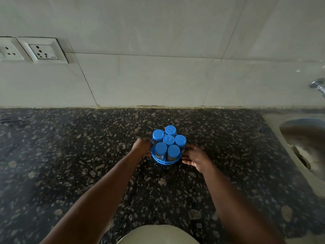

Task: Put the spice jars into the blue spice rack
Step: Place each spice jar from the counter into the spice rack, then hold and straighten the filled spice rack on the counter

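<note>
Six spice jars with blue caps: we count one at the centre [168, 139] and five ringed round it, at far left [158, 135], at the back [170, 130], at right [180, 140], at near right [173, 151] and at near left [161, 150], all upright in the blue spice rack [166, 162], a round wire-sided carrier standing on the speckled dark granite counter [70, 155]. The two near jars show clear walls with pale brownish contents; the fill of the others we cannot tell. We record the left hand [142, 146] pressed against the left side of the rack, its fingers wrapped round the rim and mostly hidden behind it, so their exact spread we cannot tell. The right hand [195, 158] lies against the right side of the rack, fingers together and curved, tips touching the lower rim. Both bare forearms reach in from the bottom edge. Beyond the counter we note a pale tiled wall [158, 76] with two sockets [43, 51] at upper left, a sink basin [304, 136] at the right edge and part of a metal tap [317, 86] above it.
</note>
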